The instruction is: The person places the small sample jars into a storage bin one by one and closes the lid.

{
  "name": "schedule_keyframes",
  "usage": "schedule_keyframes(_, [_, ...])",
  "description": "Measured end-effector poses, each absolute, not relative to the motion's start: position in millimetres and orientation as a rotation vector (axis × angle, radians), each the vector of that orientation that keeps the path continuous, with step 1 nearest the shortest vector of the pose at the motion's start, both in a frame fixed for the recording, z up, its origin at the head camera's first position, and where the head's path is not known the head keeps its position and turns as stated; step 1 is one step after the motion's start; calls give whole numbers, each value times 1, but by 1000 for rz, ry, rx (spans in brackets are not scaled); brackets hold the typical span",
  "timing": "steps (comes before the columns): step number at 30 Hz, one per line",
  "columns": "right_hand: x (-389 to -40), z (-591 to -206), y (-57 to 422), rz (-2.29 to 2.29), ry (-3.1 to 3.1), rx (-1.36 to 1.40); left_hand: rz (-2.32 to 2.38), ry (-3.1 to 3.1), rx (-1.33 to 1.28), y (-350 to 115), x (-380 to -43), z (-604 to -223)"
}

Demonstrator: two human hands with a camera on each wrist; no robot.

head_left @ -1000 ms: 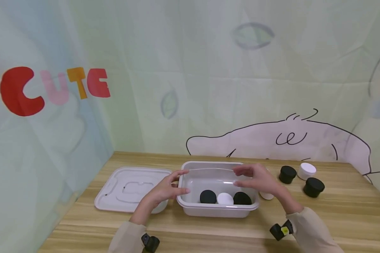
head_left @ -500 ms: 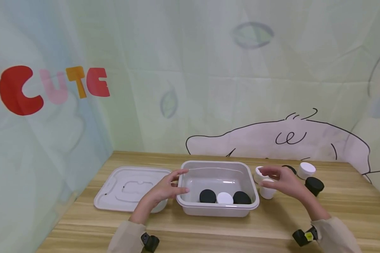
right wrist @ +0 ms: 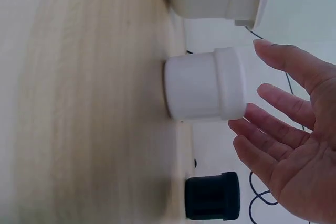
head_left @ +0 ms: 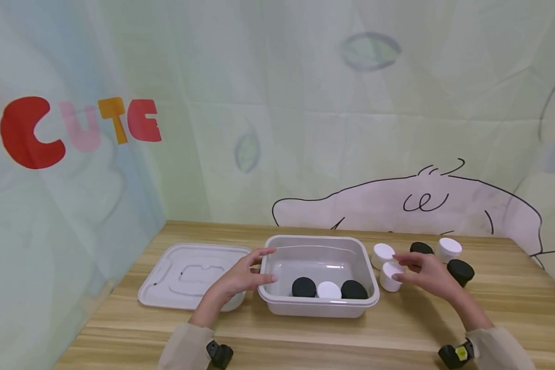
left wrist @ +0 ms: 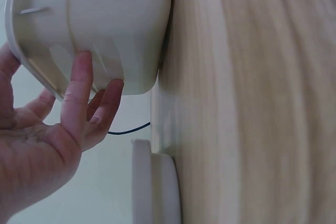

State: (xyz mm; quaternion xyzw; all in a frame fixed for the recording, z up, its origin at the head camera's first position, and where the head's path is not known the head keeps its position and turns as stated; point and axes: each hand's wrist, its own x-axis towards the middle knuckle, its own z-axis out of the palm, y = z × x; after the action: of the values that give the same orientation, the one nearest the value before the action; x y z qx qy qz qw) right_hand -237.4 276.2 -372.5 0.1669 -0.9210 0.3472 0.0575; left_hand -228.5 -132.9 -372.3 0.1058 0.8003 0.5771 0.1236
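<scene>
On the wooden table stands a pale grey plastic box (head_left: pixel 319 310). My left hand (head_left: pixel 240 277) holds its left rim, with some fingers over the rim and others against the outer wall in the left wrist view. Inside the box are a white jar (head_left: pixel 329 290) and two black jars, one left (head_left: pixel 303 288) and one right (head_left: pixel 353 290). My right hand (head_left: pixel 425 275) hovers beside the lid of a white jar (head_left: pixel 390 277). Its thumb and fingers are spread; in the right wrist view the thumb stands apart from the jar, and fingertip contact is unclear.
A flat pale lid (head_left: pixel 185 277) lies left of the box. Behind the nearest white jar stands another white jar (head_left: pixel 383 256). Farther right are a black jar (head_left: pixel 421 248), a white jar (head_left: pixel 448 250) and a partly hidden black jar (head_left: pixel 461 271). A printed curtain (head_left: pixel 305 128) hangs behind the table.
My right hand has moved right, from above the box's right side to beside the white jar outside it. The left hand and the box have stayed put.
</scene>
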Motion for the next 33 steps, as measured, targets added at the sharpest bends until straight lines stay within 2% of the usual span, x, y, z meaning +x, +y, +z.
schedule_keyframes(21, [-242, -379, 275, 1030, -2811, 577, 1692, 2322, 317, -134, -229, -373])
schedule_keyframes(33, [-231, -352, 278, 1055, -2714, 553, 1687, 2323, 324, -134, -229, -374])
